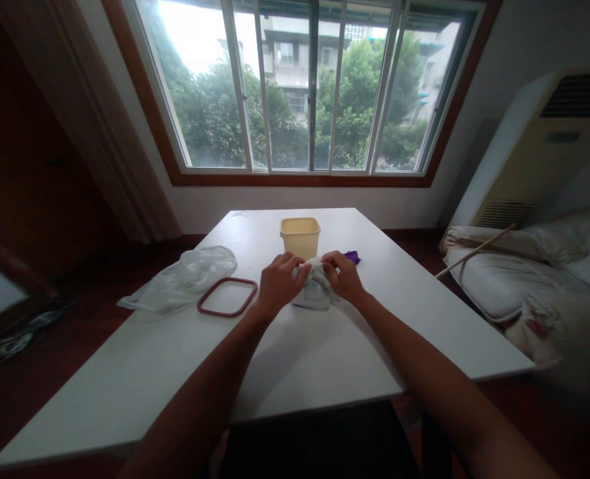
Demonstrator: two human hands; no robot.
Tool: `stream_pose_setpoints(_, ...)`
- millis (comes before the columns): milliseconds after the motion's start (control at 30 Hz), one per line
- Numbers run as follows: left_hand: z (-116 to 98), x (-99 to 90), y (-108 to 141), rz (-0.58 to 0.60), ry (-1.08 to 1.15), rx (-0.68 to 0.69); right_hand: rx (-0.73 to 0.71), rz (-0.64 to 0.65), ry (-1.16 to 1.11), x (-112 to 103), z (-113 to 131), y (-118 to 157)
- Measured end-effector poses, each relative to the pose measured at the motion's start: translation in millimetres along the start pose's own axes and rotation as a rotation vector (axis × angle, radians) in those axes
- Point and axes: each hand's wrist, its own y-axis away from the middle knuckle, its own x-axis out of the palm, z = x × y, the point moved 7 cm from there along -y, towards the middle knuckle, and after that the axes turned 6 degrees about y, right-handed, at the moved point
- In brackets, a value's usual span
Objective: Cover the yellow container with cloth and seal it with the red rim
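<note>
Between my two hands hangs a thin translucent plastic bag (pixel 315 293), its top edge gathered at my fingertips. My left hand (pixel 281 279) pinches the bag's left side, and my right hand (pixel 343 274) pinches its right side. Just beyond them stands a pale yellow bin (pixel 300 234), upright, its lower part partly hidden by my hands. A reddish-brown rounded square ring (pixel 227 281) lies flat on the table to the left of my left hand. Something small and purple (pixel 352 256) is just behind my right hand.
A crumpled heap of clear plastic (pixel 187 276) covers the left edge of the white table (pixel 324 372). Past the table's right side are a cushioned seat (pixel 494 273) and a thin stick (pixel 475 250). A window is ahead.
</note>
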Motion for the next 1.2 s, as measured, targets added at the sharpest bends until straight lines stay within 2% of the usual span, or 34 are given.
stream_pose_setpoints(167, 5.4, 23.3, 4.3, 0.178, 0.010, -0.023, -0.038, 0.017, -0.005, 3.7, 1.6, 2.8)
stream_pose_setpoints(300, 11.4, 27.7, 4.5, 0.223, 0.042, -0.080, -0.035, 0.032, 0.003, 3.5, -8.7, 2.2)
stream_pose_setpoints(433, 13.6, 20.8, 0.5, 0.166, 0.077, -0.096, 0.000, 0.029, 0.041, -2.4, -21.2, -0.1)
stream_pose_setpoints(633, 19.5, 6.1, -2.7, 0.015, 0.033, -0.105, 0.082, -0.022, 0.093, -11.5, -42.1, -1.0)
stream_pose_setpoints(733, 18.0, 4.6, -0.8, -0.034, 0.038, -0.084, 0.129, -0.002, 0.093, -10.7, -47.6, -1.2)
stream_pose_setpoints(833, 14.5, 7.8, 2.1, -0.045, 0.039, -0.083, 0.123, 0.039, 0.068, -12.4, -39.4, -2.9)
stream_pose_setpoints(967, 7.6, 15.0, 5.7, -0.025, 0.041, -0.110, 0.001, 0.030, 0.079, -19.6, -10.6, -5.5)
stream_pose_setpoints(1100, -2.8, 18.8, 7.6, 0.006, 0.062, -0.077, -0.103, 0.196, 0.035, -3.6, 7.5, -2.1)
stream_pose_setpoints(1200, -10.3, 19.2, 7.5, 0.039, 0.061, 0.003, -0.098, 0.241, 0.026, 4.3, 7.2, 0.8)
